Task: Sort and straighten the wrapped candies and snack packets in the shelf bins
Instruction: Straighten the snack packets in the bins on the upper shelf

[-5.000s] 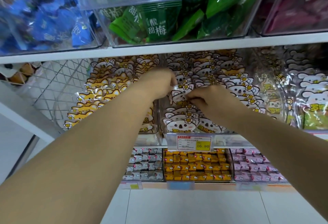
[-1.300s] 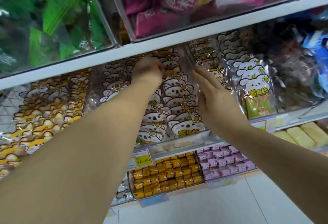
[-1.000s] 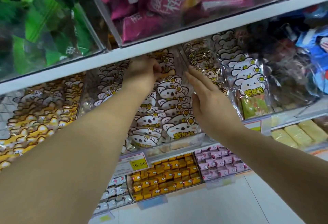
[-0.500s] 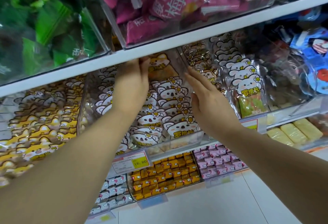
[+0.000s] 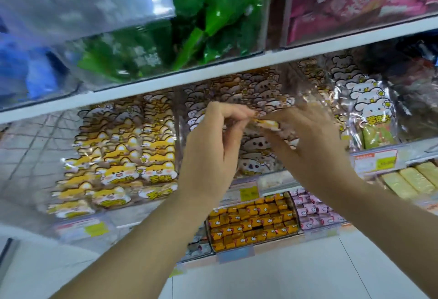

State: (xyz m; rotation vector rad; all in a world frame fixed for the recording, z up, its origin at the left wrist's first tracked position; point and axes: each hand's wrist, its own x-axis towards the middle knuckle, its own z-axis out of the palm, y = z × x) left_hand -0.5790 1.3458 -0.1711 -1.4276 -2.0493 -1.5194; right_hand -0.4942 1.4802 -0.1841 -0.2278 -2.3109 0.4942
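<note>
Head view: left hand pinches yellow packet, long axis left-right; right hand blurred, fingers' hold unclear.

Glossy, seemingly plastic snack packets

on the white shelf board, left to right: clear bin of blue packets, clear bin of green packets, clear bin of pink packets. beneath it, yellow fox-print packets left of pale bear-print packets, behind left hand and right hand. lower still, orange wrapped candies left of pink wrapped candies.
</note>
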